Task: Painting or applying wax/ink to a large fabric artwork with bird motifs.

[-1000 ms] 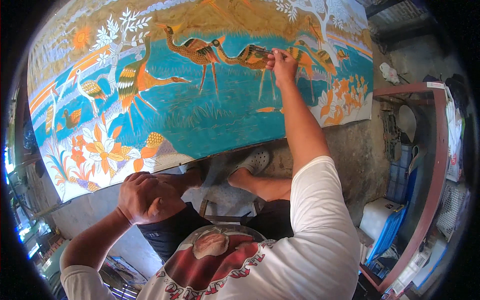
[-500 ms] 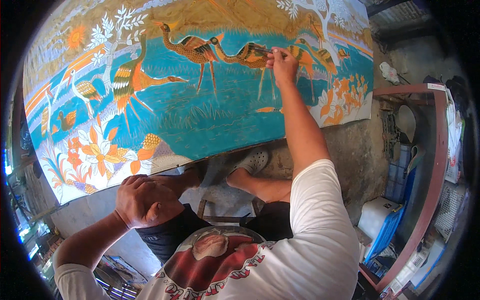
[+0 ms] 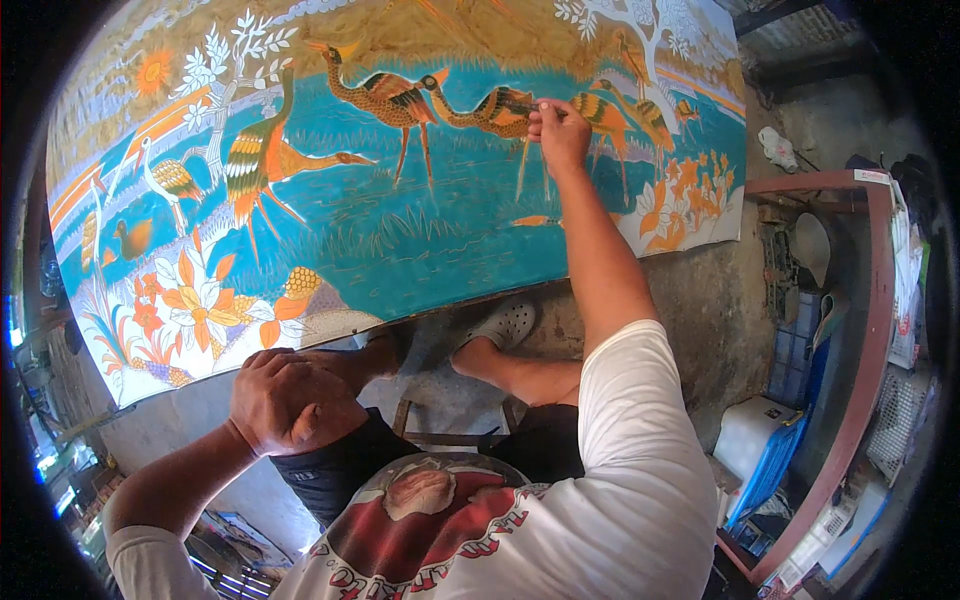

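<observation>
A large painting point(image 3: 440, 240) lies before me, with brown and orange long-necked birds in teal water and outlined white and orange flowers. My right hand point(image 3: 563, 135) reaches over it, thumb and fingers pinched round a slim dark paintbrush point(image 3: 524, 107). The brush tip is over the dark wing of the middle bird point(image 3: 497, 108), which bends its neck; whether it touches the surface is too small to tell. My left hand point(image 3: 275, 402) rests on my bent left knee below the painting's near edge, fingers draped over it and holding nothing.
On the right stands a reddish-brown frame point(image 3: 878, 300), with a white and blue container point(image 3: 760, 440) inside it. A white bag point(image 3: 778, 148) hangs by the wall. Below the painting are my foot in a grey clog point(image 3: 512, 322) and a wooden stool point(image 3: 440, 438).
My right hand has shifted slightly left and down along the bird's wing with the paintbrush. My left hand stays on the knee.
</observation>
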A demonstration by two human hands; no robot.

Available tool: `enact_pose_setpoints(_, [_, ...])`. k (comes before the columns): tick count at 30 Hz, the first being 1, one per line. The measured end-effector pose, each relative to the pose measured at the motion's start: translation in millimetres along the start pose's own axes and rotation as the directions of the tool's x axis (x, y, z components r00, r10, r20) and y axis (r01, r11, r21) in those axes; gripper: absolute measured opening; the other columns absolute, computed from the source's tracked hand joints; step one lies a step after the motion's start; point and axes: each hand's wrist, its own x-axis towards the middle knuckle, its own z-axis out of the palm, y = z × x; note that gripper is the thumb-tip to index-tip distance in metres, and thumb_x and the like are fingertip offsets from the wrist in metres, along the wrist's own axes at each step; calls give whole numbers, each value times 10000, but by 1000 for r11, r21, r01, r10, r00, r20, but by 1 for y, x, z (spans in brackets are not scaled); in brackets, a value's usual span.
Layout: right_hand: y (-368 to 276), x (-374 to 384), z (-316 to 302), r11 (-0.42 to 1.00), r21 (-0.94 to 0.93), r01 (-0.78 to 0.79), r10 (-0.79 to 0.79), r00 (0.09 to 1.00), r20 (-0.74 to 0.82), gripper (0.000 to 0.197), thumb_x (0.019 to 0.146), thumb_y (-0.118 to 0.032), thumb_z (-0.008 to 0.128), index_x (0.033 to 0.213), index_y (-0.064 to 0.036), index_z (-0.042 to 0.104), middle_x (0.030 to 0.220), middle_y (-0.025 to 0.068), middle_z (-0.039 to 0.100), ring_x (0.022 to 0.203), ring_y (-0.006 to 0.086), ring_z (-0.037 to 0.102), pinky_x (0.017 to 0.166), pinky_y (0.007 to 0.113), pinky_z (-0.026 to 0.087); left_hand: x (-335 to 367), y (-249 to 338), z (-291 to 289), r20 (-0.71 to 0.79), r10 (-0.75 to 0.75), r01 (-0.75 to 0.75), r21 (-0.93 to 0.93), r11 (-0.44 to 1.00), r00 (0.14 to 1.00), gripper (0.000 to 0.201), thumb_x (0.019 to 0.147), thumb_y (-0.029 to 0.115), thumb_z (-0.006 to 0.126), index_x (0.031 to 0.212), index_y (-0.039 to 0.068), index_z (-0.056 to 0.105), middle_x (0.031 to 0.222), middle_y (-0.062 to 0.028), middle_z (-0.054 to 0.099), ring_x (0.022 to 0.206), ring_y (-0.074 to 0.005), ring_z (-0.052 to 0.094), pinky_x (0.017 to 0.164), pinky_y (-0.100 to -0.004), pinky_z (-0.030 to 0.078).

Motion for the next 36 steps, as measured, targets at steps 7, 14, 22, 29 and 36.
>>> enact_pose_setpoints(7, [5, 3, -6, 985, -158, 71, -83, 994, -73, 189, 972, -161, 645, 1042, 4, 703, 805, 127, 731, 617, 167, 681, 545, 337, 569, -3, 1, -2, 38, -5, 6, -18, 1000, 999, 639, 796, 570, 583, 1033, -17, 674, 1040, -239, 680, 954, -449, 637, 853, -521, 492])
enact_pose_setpoints(14, [8, -2, -2, 991, -135, 9, -12, 1000, -19, 195, 969, -171, 650, 1039, 2, 704, 808, 131, 731, 617, 170, 685, 532, 342, 566, -2, -1, -1, 31, 6, -5, -6, 1000, 1000, 634, 792, 565, 587, 1033, -15, 668, 1035, -239, 678, 953, -448, 637, 850, -522, 492])
enact_pose_setpoints(22, [8, -7, -1, 990, -134, 47, -42, 998, 39, 190, 974, -165, 644, 1043, 1, 706, 794, 125, 728, 610, 153, 674, 532, 329, 557, -2, -1, -1, 42, 1, -1, 6, 1000, 999, 623, 777, 544, 599, 1036, -19, 667, 1037, -242, 677, 951, -450, 637, 859, -522, 493])
enact_pose_setpoints(29, [9, -8, 1, 993, -99, 63, -63, 998, 6, 217, 974, -189, 656, 1060, 5, 705, 809, 118, 733, 623, 149, 678, 547, 330, 563, -2, -2, 0, 43, 8, -7, -6, 1000, 999, 629, 789, 558, 593, 1038, -15, 668, 1032, -235, 682, 939, -442, 638, 842, -523, 496])
enact_pose_setpoints(36, [9, -9, 4, 980, -192, 48, -50, 999, -5, 221, 976, -189, 655, 1083, -1, 700, 817, 129, 734, 612, 143, 669, 547, 321, 563, -3, -1, 1, 17, 13, -13, 10, 1000, 1000, 634, 807, 579, 577, 1019, -12, 666, 1028, -236, 679, 928, -443, 635, 833, -520, 495])
